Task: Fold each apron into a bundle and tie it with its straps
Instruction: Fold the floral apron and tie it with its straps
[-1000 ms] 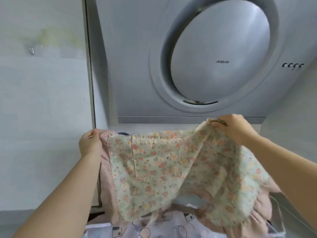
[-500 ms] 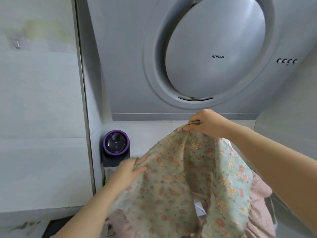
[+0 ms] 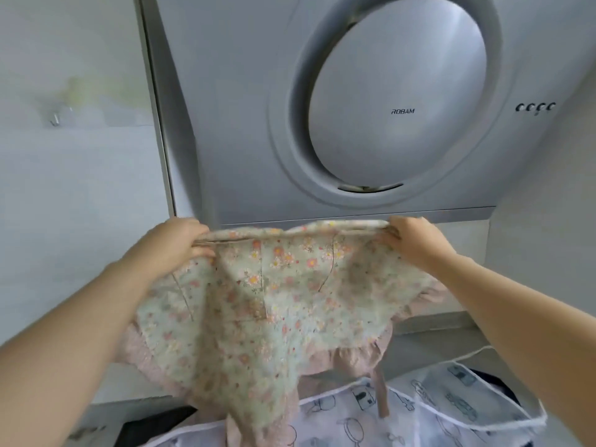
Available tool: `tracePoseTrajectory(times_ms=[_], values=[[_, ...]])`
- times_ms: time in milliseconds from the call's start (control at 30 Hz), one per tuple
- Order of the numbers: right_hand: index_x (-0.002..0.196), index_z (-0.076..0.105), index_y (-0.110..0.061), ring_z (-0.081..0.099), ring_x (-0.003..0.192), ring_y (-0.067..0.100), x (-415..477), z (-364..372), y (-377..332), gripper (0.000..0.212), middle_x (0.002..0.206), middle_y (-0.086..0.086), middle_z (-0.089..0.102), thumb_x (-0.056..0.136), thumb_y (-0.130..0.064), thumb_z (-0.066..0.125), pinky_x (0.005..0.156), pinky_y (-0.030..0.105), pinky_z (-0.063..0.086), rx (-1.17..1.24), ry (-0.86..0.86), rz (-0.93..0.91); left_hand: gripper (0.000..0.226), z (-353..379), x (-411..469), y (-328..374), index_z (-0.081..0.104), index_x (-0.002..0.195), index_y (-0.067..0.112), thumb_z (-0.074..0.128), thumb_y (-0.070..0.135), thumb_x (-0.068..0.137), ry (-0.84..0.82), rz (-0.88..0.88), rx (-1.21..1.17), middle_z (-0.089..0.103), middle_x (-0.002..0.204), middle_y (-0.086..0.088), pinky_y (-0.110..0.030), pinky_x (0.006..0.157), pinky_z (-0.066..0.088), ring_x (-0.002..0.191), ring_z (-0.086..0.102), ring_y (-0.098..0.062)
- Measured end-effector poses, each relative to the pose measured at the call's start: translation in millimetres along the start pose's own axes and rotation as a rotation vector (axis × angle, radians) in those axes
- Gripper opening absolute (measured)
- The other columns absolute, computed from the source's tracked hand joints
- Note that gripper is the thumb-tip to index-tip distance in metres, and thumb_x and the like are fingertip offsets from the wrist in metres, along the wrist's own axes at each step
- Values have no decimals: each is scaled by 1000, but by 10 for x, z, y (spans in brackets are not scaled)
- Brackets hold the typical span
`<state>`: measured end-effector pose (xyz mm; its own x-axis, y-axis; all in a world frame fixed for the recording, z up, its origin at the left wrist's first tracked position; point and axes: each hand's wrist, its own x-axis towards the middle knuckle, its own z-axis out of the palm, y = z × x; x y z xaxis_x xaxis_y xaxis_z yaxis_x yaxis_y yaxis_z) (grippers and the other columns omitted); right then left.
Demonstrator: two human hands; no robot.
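The left grip (image 3: pixel 179 245) and right grip (image 3: pixel 416 243) each pinch the top edge of a floral apron (image 3: pixel 258 321), holding it spread out in front of a grey hood (image 3: pixel 225 124). Pink ruffled fabric (image 3: pixel 348 359) shows beneath it, hanging over a white printed cloth (image 3: pixel 451 404).

We see our left hand (image 3: pixel 175 245) and right hand (image 3: pixel 416 243), both bare, and behind them the left forearm (image 3: pixel 80 324) and right forearm (image 3: pixel 516 317), bare too as far as the view shows.
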<state>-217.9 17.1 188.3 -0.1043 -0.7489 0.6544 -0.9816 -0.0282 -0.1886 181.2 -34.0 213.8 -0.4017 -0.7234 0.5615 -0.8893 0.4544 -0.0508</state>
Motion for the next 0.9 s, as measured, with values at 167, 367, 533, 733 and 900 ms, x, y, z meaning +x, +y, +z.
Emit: tracePoseTrajectory(times_ms=[167, 367, 533, 733, 900], values=[[76, 51, -6, 52, 76, 28, 1, 5, -153, 31, 75, 7, 53, 86, -32, 66, 60, 32, 33, 6, -263, -56, 9, 182, -303, -215, 65, 78, 12, 63, 9, 86, 38, -188, 0, 53, 78, -2, -37, 68, 45, 83, 57, -30], [78, 63, -10, 53, 72, 20, -335, -164, -493, 24, 73, 5, 57, 58, -24, 66, 66, 31, 39, 523, -717, 88, 30, -62, -370, -102, 70, 96, 6, 47, -8, 84, 338, -366, -203, 65, 99, -16, -36, 79, 42, 95, 58, -37], [94, 60, -10, 68, 92, 33, -707, -146, -539, 16, 101, 19, 69, 85, 0, 52, 84, 45, 56, 913, -830, 279, 33, -186, -466, 76, 66, 101, 10, 41, -6, 87, 441, -425, -244, 65, 105, -13, -40, 82, 46, 96, 57, -34], [79, 64, -14, 64, 76, 23, -630, -518, -245, 19, 81, 7, 69, 81, -32, 72, 79, 37, 55, 433, -984, 123, 16, -363, -599, 223, 66, 96, 13, 60, 2, 87, 342, -364, -304, 63, 83, -6, -31, 66, 39, 67, 54, -24], [84, 63, -23, 56, 91, 28, -538, -648, 60, 11, 91, 8, 62, 86, -14, 57, 69, 27, 37, -157, -211, 53, 32, -314, -721, 461, 51, 62, 24, 76, 34, 78, -200, -130, -50, 56, 62, 1, -31, 62, 42, 64, 56, -21]])
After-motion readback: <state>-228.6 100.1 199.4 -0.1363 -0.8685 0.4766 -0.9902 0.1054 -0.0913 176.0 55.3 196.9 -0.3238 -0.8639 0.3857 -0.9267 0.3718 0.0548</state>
